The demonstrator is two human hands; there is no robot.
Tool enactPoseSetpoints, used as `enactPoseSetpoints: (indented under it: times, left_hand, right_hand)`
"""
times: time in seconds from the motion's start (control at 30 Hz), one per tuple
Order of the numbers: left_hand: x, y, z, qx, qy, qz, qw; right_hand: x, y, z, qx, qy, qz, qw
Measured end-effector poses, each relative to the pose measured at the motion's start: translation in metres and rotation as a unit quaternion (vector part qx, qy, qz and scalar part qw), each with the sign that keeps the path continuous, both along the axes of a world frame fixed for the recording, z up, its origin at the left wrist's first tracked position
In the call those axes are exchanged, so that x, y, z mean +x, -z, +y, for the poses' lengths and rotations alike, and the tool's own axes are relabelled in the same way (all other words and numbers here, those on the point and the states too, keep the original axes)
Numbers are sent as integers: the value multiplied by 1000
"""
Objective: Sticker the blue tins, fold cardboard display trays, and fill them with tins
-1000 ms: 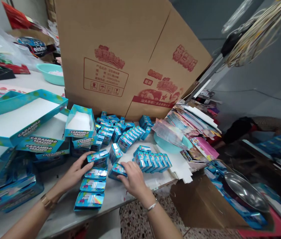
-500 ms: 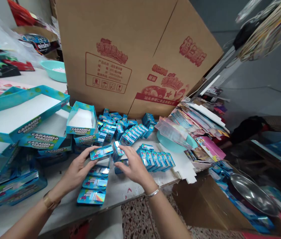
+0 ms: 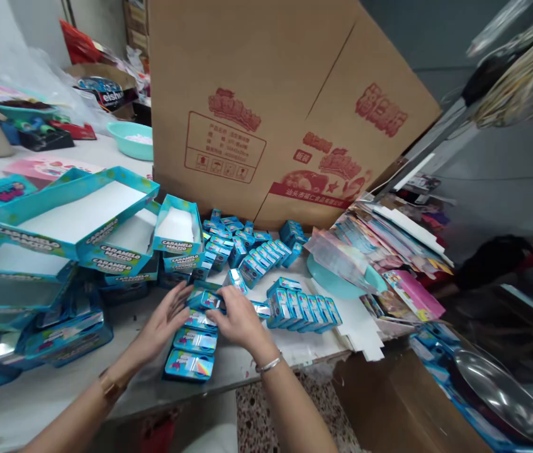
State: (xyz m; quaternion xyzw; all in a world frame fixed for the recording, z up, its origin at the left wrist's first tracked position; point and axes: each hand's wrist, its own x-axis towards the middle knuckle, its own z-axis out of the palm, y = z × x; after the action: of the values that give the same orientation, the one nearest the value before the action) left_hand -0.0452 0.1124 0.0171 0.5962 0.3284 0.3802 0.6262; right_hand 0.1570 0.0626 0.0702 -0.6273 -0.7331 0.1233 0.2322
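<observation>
My left hand [image 3: 165, 321] and my right hand [image 3: 236, 321] meet over a small blue candy box [image 3: 204, 301] at the head of a line of flat blue boxes [image 3: 190, 352] laid on the white table. The left fingers are stretched along the box's left side. The right fingers curl onto its right end. Just right of my right hand stands a tight row of upright blue boxes [image 3: 301, 309]. More small blue boxes [image 3: 242, 245] lie in a heap behind.
Open blue display trays [image 3: 70, 217] marked CARAMELO MACIZO are stacked at the left. A big brown carton [image 3: 266, 107] stands behind the heap. A teal plate [image 3: 336, 283] under printed wrappers lies at the right, a teal bowl [image 3: 131, 139] at the back. The table edge [image 3: 294, 362] runs close below my hands.
The box that my left hand held up has come down onto the line of flat boxes, and both hands have closed in on it. The view has shifted left.
</observation>
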Motion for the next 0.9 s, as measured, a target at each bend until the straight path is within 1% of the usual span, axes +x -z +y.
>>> enactPoseSetpoints:
  times: [0.03, 0.1, 0.17, 0.23, 0.3, 0.37, 0.43, 0.5, 0.57, 0.67, 0.73, 0.8, 0.87, 0.9]
  left_hand:
    - [-4, 8, -7, 5, -3, -12, 1000]
    - [-13, 21, -24, 30, 17, -16, 999]
    - [-20, 27, -39, 56, 49, 17, 997]
    - [-24, 27, -50, 73, 70, 70, 992]
    - [-26, 22, -54, 99, 74, 106, 987]
    - [-26, 18, -53, 139, 60, 124, 981]
    - [-26, 17, -50, 178, 46, 137, 973]
    - [-26, 20, -47, 206, 47, 147, 966]
    - [-26, 23, -46, 222, 46, 147, 963]
    - [-27, 26, -47, 234, 36, 137, 962]
    - [-27, 30, -48, 244, 31, 132, 960]
    - [-28, 36, -48, 252, 23, 129, 959]
    - [-28, 44, -49, 258, 11, 133, 957]
    - [-28, 48, -50, 260, 9, 141, 955]
  right_hand:
    - [1, 0, 2, 1, -2, -8, 1000]
    - [1, -3, 6, 7, -3, -5, 1000]
    - [1, -10, 7, 21, 7, 19, 1000]
    - [3, -25, 1, 47, 40, 60, 996]
    - [8, -42, -12, 70, 90, 94, 989]
    - [16, -57, -32, 62, 126, 93, 986]
    - [26, -62, -56, 31, 132, 73, 988]
    - [36, -54, -75, 8, 136, 59, 989]
    - [45, -36, -87, 0, 145, 42, 988]
    - [57, -4, -92, -7, 151, -16, 988]
    - [59, 9, -91, -10, 150, -55, 987]
    - [52, 9, -90, 9, 158, -96, 983]
    - [34, -4, -89, 45, 145, -131, 980]
    - [21, -12, -87, 54, 115, -140, 982]
